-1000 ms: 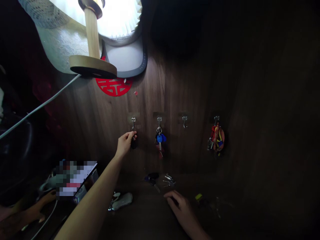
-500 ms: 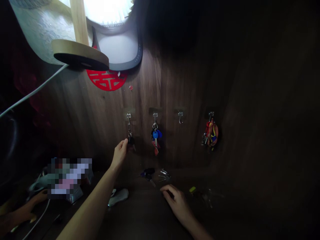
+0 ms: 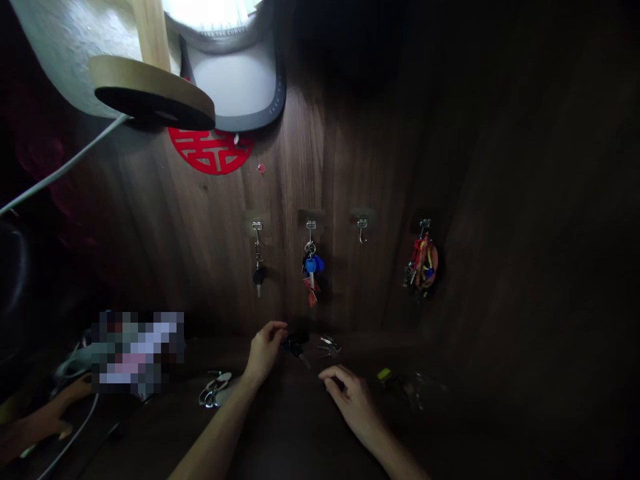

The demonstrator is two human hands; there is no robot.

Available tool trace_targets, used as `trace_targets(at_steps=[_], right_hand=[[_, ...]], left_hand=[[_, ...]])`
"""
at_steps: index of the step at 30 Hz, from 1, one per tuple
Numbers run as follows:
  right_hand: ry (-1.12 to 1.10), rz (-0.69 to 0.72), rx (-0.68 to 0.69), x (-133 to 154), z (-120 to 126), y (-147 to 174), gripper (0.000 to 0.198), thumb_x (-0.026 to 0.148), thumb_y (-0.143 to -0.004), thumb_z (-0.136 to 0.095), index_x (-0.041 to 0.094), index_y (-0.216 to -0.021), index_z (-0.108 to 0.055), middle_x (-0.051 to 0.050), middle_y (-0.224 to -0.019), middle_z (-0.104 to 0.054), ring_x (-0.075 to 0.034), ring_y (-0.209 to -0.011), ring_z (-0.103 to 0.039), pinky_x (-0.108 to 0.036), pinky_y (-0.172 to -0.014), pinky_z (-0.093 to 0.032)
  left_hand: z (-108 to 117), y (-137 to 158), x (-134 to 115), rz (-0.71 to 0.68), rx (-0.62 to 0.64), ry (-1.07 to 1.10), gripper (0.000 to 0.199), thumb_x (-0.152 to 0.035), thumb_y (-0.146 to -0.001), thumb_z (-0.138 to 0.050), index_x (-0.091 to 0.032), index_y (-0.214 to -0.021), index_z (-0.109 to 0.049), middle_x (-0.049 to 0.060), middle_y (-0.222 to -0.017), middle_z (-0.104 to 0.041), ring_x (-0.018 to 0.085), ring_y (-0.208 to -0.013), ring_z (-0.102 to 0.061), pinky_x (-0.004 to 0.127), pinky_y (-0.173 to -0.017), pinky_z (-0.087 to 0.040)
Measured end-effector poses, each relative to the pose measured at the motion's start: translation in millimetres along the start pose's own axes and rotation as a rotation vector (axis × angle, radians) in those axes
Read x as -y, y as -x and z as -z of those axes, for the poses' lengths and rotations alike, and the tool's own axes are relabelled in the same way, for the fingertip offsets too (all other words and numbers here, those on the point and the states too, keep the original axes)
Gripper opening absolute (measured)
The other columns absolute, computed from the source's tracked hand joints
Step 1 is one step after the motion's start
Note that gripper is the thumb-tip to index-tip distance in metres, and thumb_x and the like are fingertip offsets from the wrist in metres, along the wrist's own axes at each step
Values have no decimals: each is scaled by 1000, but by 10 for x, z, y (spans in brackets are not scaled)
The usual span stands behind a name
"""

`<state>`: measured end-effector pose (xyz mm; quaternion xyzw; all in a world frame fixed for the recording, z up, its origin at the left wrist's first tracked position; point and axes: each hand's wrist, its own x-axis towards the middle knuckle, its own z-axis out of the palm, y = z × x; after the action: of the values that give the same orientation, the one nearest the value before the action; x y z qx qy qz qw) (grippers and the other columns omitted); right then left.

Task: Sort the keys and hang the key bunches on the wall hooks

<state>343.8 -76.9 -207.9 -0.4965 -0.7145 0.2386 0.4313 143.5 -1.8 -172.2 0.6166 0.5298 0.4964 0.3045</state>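
Observation:
My left hand (image 3: 265,348) is beside a dark key bunch (image 3: 297,345) on the table; its thumb and fingers are slightly apart at the bunch's left edge. Whether they touch it I cannot tell. My right hand (image 3: 350,395) rests on the table, loosely curved with a gap between thumb and fingers, holding nothing. Just beyond it lies a small bunch of silver keys (image 3: 329,346). A black-headed key (image 3: 259,275) hangs from the leftmost wall hook (image 3: 257,227). From the second hook hangs a blue key bunch (image 3: 312,265). The third hook (image 3: 363,227) is bare.
A key bunch with colourful cords (image 3: 424,263) hangs at the right. More metal rings (image 3: 213,395) and a yellow tag (image 3: 384,375) lie on the table. Above left stand a lamp base (image 3: 150,90) and a cap (image 3: 237,87). Another person's hand (image 3: 70,403) is at the left.
My left hand has let go of the black-headed key on the leftmost hook and moved down and right to the dark key bunch. My right hand has stayed in place.

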Motion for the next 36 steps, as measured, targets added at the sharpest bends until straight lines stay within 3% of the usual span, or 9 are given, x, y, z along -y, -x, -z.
trace_targets(at_steps=[4, 9, 14, 18, 21, 25, 30, 33, 36], right_hand=[[8, 10, -3, -8, -1, -3, 22, 26, -86, -46, 22, -83, -67, -2, -82, -68, -16, -77, -63, -23, -62, -45], [10, 15, 9, -15, 5, 1, 23, 28, -87, -45, 22, -85, -67, -2, -84, -68, -17, -76, -63, -22, -57, -44], [30, 45, 28, -14, -5, 8, 22, 26, -87, -44, 23, -85, -66, -1, -84, -68, -17, -78, -63, -24, -63, -46], [68, 71, 28, 35, -12, 10, 22, 26, -88, -43, 24, -87, -65, -2, -84, -66, -17, -81, -62, -27, -73, -47], [72, 95, 48, 91, 2, 18, 21, 27, -89, -43, 23, -90, -64, -3, -88, -65, -18, -84, -61, -28, -76, -47], [18, 106, 42, 127, 18, 36, 22, 32, -89, -45, 23, -100, -61, -5, -97, -63, -18, -86, -60, -26, -68, -49], [8, 118, -12, 114, 12, 33, 34, 37, -85, -52, 26, -117, -55, -7, -112, -60, -21, -94, -59, -29, -76, -50], [6, 151, 5, 109, -6, 13, 23, 36, -86, -52, 25, -104, -61, -6, -104, -63, -22, -101, -57, -32, -86, -46], [-23, 110, 38, 108, -28, -1, 22, 36, -90, -46, 24, -96, -63, -4, -95, -66, -20, -95, -60, -30, -85, -46]], left_hand=[[-73, 148, 14, -57, 97, -239, 24, -13, -75, -54, -21, -93, -68, 6, -100, -69, 22, -100, -60, 34, -92, -41], [-114, 311, -8, -76, 183, -455, 20, -14, -80, -52, -20, -90, -68, 9, -101, -66, 27, -102, -56, 39, -89, -39], [-47, 449, -59, -130, 298, -484, 16, -16, -79, -54, -23, -82, -67, 3, -93, -68, 22, -95, -59, 32, -85, -40], [-4, 597, -124, -173, 346, -265, 15, -18, -80, -54, -25, -83, -67, 1, -88, -69, 19, -89, -61, 28, -82, -41], [-44, 693, -146, -63, 283, 127, 8, -26, -79, -59, -22, -83, -65, 2, -83, -67, 19, -83, -60, 28, -78, -44], [-132, 750, -164, 97, 226, 499, 25, -39, -69, -72, -20, -83, -61, -1, -76, -61, 15, -76, -57, 25, -72, -44], [-203, 761, -220, 165, 228, 662, 31, -39, -62, -79, -20, -79, -61, -3, -72, -59, 14, -73, -56, 25, -72, -44], [-238, 760, -216, 169, 224, 686, 29, -39, -61, -79, -20, -80, -66, -3, -69, -60, 13, -71, -56, 25, -72, -44], [-248, 752, -174, 181, 247, 653, 30, -42, -65, -76, -20, -85, -71, -2, -72, -65, 14, -72, -58, 26, -73, -44]])
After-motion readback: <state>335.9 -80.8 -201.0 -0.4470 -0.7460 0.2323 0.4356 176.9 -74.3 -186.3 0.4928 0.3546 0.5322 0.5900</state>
